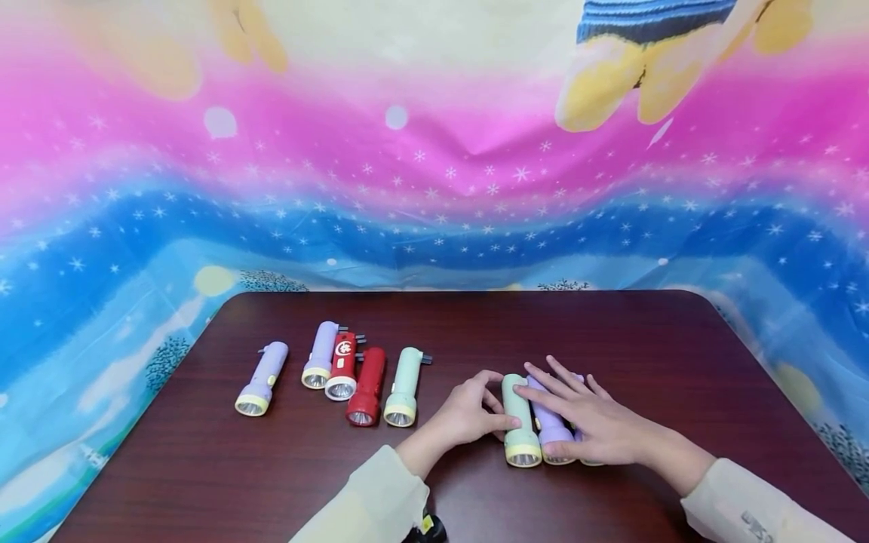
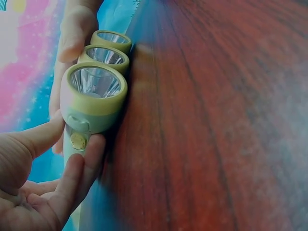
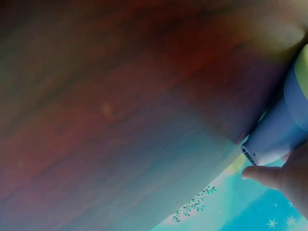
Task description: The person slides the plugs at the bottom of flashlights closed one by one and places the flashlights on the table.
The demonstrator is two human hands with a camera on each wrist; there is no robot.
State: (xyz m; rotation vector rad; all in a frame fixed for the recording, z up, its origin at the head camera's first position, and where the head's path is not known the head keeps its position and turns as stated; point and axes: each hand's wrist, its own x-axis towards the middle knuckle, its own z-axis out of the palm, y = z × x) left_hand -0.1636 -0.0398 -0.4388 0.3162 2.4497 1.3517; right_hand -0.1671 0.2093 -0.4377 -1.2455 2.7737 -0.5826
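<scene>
A row of three flashlights stands right of the table's middle. My left hand (image 1: pixel 468 411) holds the left side of the pale green flashlight (image 1: pixel 519 418), its thumb and fingertips against the body near the yellow button (image 2: pixel 78 141). The right hand (image 1: pixel 600 422) lies spread over the row, fingers extended across the purple flashlight (image 1: pixel 551 426). A third flashlight (image 2: pixel 113 37), at the row's right end, is mostly hidden under that palm. In the right wrist view, a purple flashlight (image 3: pixel 276 130) lies beside the right hand. Their yellow-rimmed lenses face me.
At the left lie a purple flashlight (image 1: pixel 262 377), another purple one (image 1: pixel 321 354), a red one with a white rim (image 1: pixel 341 366), an all-red one (image 1: pixel 366 385) and a green one (image 1: pixel 405 386). A dark object (image 1: pixel 429 528) sits at the table's (image 1: pixel 237 483) front edge.
</scene>
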